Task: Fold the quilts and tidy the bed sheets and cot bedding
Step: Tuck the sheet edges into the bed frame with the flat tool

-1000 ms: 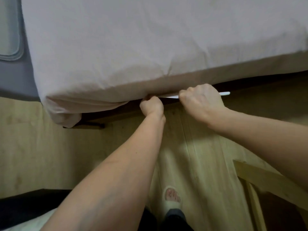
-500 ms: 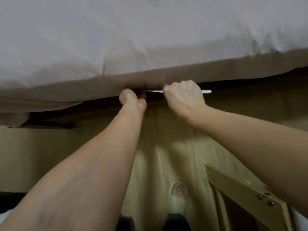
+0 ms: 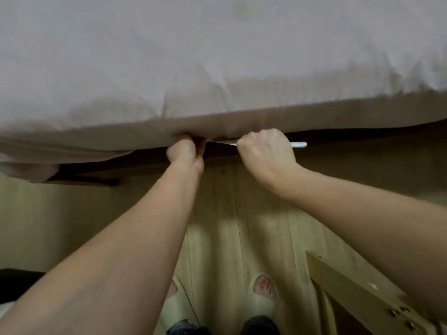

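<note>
A pale grey bed sheet [image 3: 217, 64] covers the mattress across the top of the view, and its edge hangs down the near side. My left hand [image 3: 185, 153] grips the sheet's lower edge at the mattress underside, with its fingertips hidden in the fabric. Just to the right, my right hand [image 3: 266, 151] is curled round a thin white flat tool [image 3: 298, 144] that lies along the gap under the mattress. The tool's left end shows between my two hands.
A dark bed base [image 3: 362, 131] runs under the mattress. The sheet's loose corner [image 3: 29, 168] sags at the left. Light wooden floor [image 3: 229, 213] lies below, with my slippered feet [image 3: 263, 296] on it. A wooden frame piece [image 3: 358, 293] stands at the lower right.
The view has shifted right along the bed, so the mattress corner and the grey mat have left the frame. Both hands keep their grips at the sheet's edge, slightly closer to the mattress.
</note>
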`<state>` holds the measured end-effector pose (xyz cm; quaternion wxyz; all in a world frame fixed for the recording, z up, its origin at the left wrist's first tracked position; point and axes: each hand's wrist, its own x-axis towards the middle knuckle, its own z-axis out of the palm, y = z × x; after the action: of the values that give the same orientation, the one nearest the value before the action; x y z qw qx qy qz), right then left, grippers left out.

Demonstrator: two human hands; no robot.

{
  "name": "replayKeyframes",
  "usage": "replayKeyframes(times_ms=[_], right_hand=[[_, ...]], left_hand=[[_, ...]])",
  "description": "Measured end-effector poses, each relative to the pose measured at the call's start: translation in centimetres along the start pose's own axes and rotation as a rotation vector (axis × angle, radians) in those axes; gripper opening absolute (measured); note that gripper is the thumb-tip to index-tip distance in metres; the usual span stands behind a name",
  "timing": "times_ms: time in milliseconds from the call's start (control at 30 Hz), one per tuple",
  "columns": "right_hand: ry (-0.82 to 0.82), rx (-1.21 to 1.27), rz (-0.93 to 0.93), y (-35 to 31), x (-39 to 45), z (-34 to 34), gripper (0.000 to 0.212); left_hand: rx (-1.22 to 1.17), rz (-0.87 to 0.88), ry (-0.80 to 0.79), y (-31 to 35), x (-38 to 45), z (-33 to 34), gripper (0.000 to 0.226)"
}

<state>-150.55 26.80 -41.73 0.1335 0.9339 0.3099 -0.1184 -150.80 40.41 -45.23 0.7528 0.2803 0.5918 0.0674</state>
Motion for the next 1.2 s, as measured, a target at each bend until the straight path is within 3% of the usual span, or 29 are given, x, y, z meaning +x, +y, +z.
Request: replayKeyframes(times_ms=[100,233,333,433,533,633,800,1000,1200], right_hand=[[-0.029,0.001,0.031,-0.2,0.9,-0.8,0.023],[-0.055,-0.058,-0.041,-1.1,0.5,-3.5,0.023],[-0.022,-0.053,-0.136,-6.1,-0.5,-6.5,0.022],[0.001,0.035,-0.201,-12.3,0.7,-8.3,0.022],[0.026,0.055,-0.212,-16.2,3.3,-8.9,0.024],[0.013,0.012,-0.190,-16.7,4.6,-8.6,0.025],[-0.009,0.020,-0.164,-17.8,5.1,-8.4,0.024],[-0.042,0.004,-0.145,-18.0,5.2,-8.9,0.022],[-0.008,0.057,-0.166,-20.1,6.0,-9.5,0.021]], left_hand=[[0.066,-0.007,0.001,1.6,0.3,-1.9,0.038],[0.025,0.112,0.134,6.7,1.8,-7.2,0.035],[-0.089,0.182,0.137,10.4,2.6,-10.9,0.028],[-0.140,0.127,0.107,12.3,2.3,-12.1,0.016],[-0.201,0.067,0.021,14.4,3.1,-12.8,0.019],[-0.093,0.021,0.035,15.2,4.1,-13.2,0.034],[-0.158,-0.018,0.039,16.5,5.6,-13.6,0.022],[-0.018,-0.034,0.125,18.3,7.4,-14.2,0.039],[0.028,0.031,0.260,17.4,8.6,-15.2,0.025]])
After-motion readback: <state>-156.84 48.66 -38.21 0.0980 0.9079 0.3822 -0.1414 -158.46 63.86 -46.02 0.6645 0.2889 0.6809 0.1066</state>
